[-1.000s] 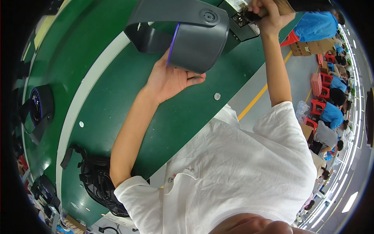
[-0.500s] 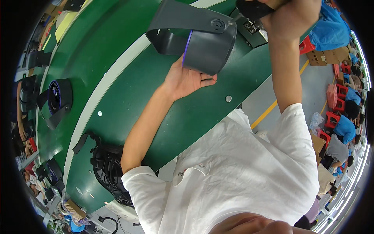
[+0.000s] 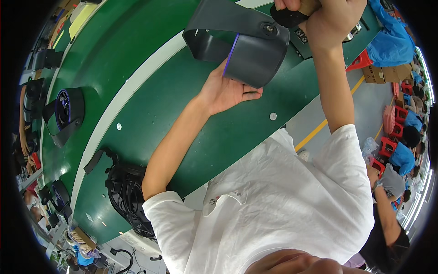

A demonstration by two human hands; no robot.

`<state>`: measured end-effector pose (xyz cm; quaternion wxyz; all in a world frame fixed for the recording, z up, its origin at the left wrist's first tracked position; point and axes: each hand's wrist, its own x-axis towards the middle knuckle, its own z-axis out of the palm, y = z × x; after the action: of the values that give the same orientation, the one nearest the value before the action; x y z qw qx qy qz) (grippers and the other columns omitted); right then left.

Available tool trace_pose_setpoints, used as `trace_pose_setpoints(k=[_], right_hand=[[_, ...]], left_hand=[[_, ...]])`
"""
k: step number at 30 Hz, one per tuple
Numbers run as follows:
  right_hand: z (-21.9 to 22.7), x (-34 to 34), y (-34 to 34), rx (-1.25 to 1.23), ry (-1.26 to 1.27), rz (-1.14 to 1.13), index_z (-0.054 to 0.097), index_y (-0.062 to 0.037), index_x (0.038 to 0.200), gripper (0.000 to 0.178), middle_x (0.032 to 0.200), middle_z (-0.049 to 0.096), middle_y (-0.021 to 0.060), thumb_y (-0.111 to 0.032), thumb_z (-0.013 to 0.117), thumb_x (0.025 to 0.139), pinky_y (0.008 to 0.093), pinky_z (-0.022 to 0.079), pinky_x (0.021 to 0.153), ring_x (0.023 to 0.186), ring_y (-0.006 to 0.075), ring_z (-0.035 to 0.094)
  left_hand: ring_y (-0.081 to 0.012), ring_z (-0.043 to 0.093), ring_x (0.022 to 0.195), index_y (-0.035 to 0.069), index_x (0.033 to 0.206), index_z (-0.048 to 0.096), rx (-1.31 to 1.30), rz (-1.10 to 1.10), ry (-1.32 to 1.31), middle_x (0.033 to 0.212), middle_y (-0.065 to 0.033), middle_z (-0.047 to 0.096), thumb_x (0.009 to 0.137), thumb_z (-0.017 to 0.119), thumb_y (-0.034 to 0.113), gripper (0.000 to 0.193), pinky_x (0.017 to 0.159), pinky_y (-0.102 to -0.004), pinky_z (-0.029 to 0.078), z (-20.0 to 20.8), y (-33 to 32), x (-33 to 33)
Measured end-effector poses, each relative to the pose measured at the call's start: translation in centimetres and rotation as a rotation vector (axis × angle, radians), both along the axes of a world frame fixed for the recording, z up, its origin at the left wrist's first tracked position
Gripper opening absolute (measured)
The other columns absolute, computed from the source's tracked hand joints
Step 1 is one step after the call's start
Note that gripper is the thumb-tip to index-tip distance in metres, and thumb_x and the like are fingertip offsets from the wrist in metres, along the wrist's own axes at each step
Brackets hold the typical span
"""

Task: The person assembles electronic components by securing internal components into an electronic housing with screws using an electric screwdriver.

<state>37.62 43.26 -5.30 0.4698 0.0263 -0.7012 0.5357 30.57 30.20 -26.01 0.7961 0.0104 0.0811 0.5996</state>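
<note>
A dark grey fan housing (image 3: 255,59) with a purple rim lies at the upper middle of the head view, joined to a wide curved bracket (image 3: 223,18). My left hand (image 3: 223,93) cradles the housing from below, its fingers partly hidden underneath. In my right hand (image 3: 333,23), at the top right, is an electric screwdriver (image 3: 288,17) with a rounded black front end. Its metal bit meets the round pivot (image 3: 269,29) on the bracket's arm. The grip is partly cut off by the picture's edge.
Behind my right hand stands a dark metal box (image 3: 301,43). A black bag with cables (image 3: 130,196) lies by my left elbow. Across the pale strip sits another bracketed fan (image 3: 66,112). Blue cloth (image 3: 392,41) and cardboard (image 3: 388,73) are at right. A co-worker's arm (image 3: 388,214) shows lower right.
My right hand has brought the screwdriver left and down onto the bracket's pivot. The fan and my left hand have shifted slightly right. A co-worker's arm has appeared at lower right.
</note>
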Motion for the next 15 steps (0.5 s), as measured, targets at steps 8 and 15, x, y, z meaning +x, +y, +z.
trace_pose_setpoints(k=[8, 15], right_hand=[[-0.3, -0.2, -0.6, -0.066, -0.066, 0.014, 0.033, 0.0057, 0.143, 0.066, 0.066, 0.054, 0.0079, -0.003, 0.059, 0.083, 0.0299, 0.044, 0.042, 0.042, 0.0165, 0.049], [-0.3, 1.1, -0.3, -0.206, -0.018, 0.052, 0.033, 0.0016, 0.145, 0.067, 0.065, 0.053, 0.0079, -0.003, 0.061, 0.084, 0.0292, 0.045, 0.044, 0.046, 0.017, 0.052]], left_hand=[[-0.0379, 0.068, 0.103, -0.005, 0.135, 0.054, 0.01, 0.01, -0.001, 0.12, -0.0245, 0.068, 0.11, 0.028, 0.055, 0.07, 0.094, -0.0481, 0.056, -0.9, 0.0, -0.2], [-0.0375, 0.067, 0.11, -0.004, 0.141, 0.049, -0.174, 0.068, 0.049, 0.128, -0.0235, 0.064, 0.109, 0.035, 0.052, 0.066, 0.099, -0.0523, 0.055, 2.0, -0.2, -0.5]])
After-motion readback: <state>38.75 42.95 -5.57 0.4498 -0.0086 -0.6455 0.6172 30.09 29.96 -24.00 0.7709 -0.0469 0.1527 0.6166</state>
